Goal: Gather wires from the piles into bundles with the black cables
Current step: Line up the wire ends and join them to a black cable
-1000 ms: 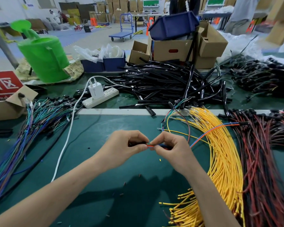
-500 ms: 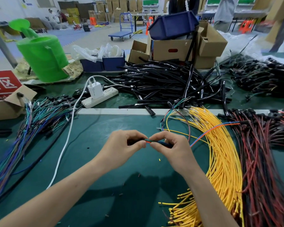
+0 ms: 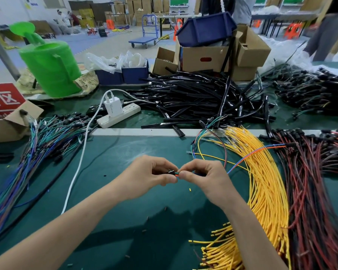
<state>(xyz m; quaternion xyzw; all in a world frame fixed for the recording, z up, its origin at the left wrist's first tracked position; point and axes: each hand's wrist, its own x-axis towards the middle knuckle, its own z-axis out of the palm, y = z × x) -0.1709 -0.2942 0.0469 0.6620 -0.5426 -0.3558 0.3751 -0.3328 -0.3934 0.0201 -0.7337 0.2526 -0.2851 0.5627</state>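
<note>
My left hand (image 3: 150,176) pinches a short black tube (image 3: 171,171) above the green mat. My right hand (image 3: 205,178) pinches a thin bundle of coloured wires (image 3: 248,158), red, blue, green and yellow, whose ends meet the tube between my fingertips. The wires loop away to the right and back. A pile of yellow wires (image 3: 267,191) curves along the right, with red and black wires (image 3: 316,182) beyond it. A heap of black tubing (image 3: 195,98) lies at the back. Blue and green wires (image 3: 33,152) spread on the left.
A white power strip (image 3: 118,116) with a charger and white cable sits at the back left. A green watering can (image 3: 51,67), blue bins (image 3: 123,75) and cardboard boxes (image 3: 205,57) stand behind. A carton (image 3: 10,121) is at far left. Small wire scraps dot the mat.
My hands have drawn slightly closer, and the wire ends now sit at the mouth of the black tube. The piles have not moved.
</note>
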